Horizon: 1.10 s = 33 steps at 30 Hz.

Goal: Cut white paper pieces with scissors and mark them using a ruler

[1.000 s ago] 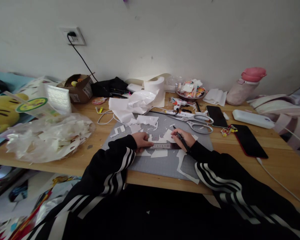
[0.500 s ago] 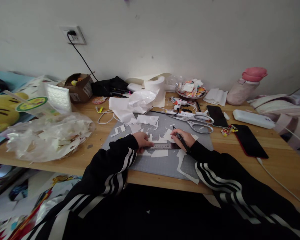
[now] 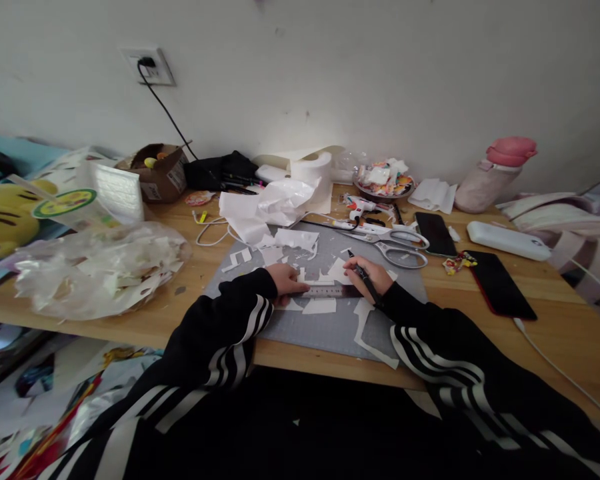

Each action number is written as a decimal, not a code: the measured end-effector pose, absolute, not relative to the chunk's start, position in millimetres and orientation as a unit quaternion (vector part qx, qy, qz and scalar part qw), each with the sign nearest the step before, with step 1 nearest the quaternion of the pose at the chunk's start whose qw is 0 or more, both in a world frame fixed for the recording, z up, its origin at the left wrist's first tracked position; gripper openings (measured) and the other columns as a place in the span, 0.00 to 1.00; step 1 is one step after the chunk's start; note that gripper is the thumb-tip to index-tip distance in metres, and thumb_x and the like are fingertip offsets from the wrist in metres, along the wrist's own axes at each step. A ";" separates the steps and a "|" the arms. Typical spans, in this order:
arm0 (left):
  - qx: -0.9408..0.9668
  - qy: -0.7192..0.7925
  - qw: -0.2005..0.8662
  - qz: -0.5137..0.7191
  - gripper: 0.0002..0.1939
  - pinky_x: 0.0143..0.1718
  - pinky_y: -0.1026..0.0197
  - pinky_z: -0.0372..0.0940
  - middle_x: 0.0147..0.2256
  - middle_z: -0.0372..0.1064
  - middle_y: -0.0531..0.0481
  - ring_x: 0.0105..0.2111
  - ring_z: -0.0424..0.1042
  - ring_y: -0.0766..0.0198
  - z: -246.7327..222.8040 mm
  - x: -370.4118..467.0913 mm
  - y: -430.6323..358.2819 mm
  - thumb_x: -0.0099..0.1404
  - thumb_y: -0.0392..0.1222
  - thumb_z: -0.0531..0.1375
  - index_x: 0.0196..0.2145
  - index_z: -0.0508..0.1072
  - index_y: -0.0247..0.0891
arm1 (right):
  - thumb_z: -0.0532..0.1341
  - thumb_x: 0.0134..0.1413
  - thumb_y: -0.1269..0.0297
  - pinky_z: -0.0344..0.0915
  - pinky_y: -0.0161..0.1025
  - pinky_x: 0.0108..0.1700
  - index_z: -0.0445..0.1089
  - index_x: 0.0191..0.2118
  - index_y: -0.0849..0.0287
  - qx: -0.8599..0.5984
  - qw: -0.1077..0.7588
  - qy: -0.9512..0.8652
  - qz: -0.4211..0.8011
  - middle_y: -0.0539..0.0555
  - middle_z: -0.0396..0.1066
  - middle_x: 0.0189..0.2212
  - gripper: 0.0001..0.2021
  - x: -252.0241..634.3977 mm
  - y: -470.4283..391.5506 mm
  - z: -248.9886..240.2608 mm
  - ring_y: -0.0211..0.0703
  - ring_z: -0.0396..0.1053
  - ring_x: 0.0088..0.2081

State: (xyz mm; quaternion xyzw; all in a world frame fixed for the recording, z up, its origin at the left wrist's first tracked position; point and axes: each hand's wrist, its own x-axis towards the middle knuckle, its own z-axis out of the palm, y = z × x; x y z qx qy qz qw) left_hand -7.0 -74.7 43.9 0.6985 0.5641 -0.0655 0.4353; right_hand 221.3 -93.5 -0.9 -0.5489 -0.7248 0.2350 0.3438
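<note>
On the grey cutting mat [image 3: 325, 338], my left hand [image 3: 286, 281] presses a steel ruler [image 3: 325, 291] down with its fingers. The ruler lies sideways across the mat, its right end beside my right hand. A strip of white card [image 3: 322, 283] lies along the ruler's far edge. My right hand [image 3: 371, 275] is closed around a black pen [image 3: 364, 275], whose thin end points up and away from me. A cut piece of white paper [image 3: 319, 306] is on the near side of the ruler. A bent paper offcut [image 3: 365, 333] rests nearer the mat's front edge.
Large scissors [image 3: 390, 245] lie behind my right hand, with a glue gun [image 3: 359, 205] further back. Two phones [image 3: 435, 233] and a white power bank [image 3: 508, 240] are at the right, near a pink-lidded bottle [image 3: 495, 175]. A plastic bag of scraps [image 3: 100, 273] sits left.
The view has shifted very slightly. Both hands keep nearly the same pose, the left on the ruler and the right around the pen.
</note>
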 end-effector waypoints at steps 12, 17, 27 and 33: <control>0.691 0.558 0.451 -0.093 0.19 0.20 0.66 0.57 0.14 0.66 0.53 0.13 0.62 0.68 48.6 -6.5 -74.2 0.57 0.53 0.57 0.17 0.58 0.39 | 0.55 0.47 0.62 0.65 0.38 0.35 0.67 0.32 0.52 -0.536 0.325 -0.745 0.228 0.49 0.74 0.28 0.05 226.3 -89.3 -6.1 0.42 0.70 0.29; 0.679 0.566 0.458 -0.091 0.19 0.19 0.67 0.56 0.13 0.66 0.53 0.13 0.61 0.69 50.4 -6.4 -74.3 0.56 0.52 0.58 0.18 0.59 0.38 | 0.55 0.47 0.62 0.65 0.37 0.34 0.68 0.32 0.53 -0.529 0.325 -0.749 0.229 0.49 0.74 0.26 0.07 228.6 -85.8 -10.9 0.41 0.70 0.27; 0.668 0.575 0.451 -0.138 0.17 0.18 0.68 0.57 0.14 0.65 0.55 0.13 0.61 0.70 53.1 -4.0 -71.4 0.58 0.51 0.56 0.20 0.60 0.38 | 0.56 0.44 0.63 0.64 0.36 0.32 0.69 0.31 0.54 -0.529 0.324 -0.747 0.238 0.49 0.74 0.26 0.07 228.2 -81.4 -15.5 0.39 0.68 0.25; 0.678 0.580 0.429 -0.140 0.19 0.19 0.68 0.57 0.14 0.65 0.54 0.14 0.62 0.70 52.4 -3.0 -70.9 0.58 0.52 0.56 0.19 0.58 0.38 | 0.56 0.44 0.62 0.65 0.37 0.34 0.68 0.32 0.54 -0.530 0.322 -0.745 0.245 0.50 0.74 0.26 0.07 227.4 -82.9 -14.9 0.41 0.70 0.28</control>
